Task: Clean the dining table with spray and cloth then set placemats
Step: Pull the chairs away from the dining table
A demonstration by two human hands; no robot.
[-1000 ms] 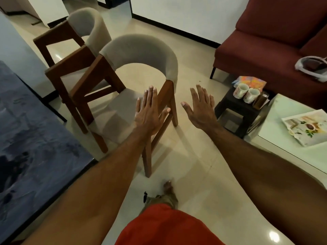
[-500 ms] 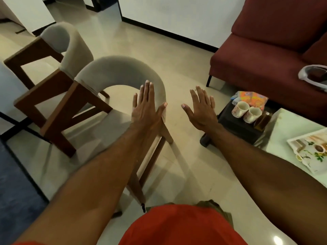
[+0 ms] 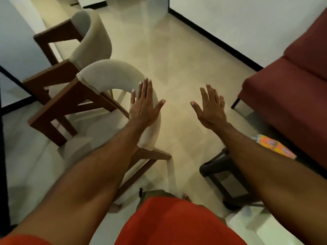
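Dining table gone from view since earlier; both hands, left [image 3: 143, 105] and right [image 3: 210, 106], stay flat, apart, empty.

Two wooden dining chairs with beige curved padded backs on the tiled floor [image 3: 177, 55]: nearer chair [image 3: 113, 71] at centre left, farther chair [image 3: 92, 38] just behind it toward the top left. Maroon sofa [image 3: 292, 96] along the right edge. Small dark stool [image 3: 219, 167] at lower right, colourful orange packet [image 3: 276, 145] just beside it, near the sofa
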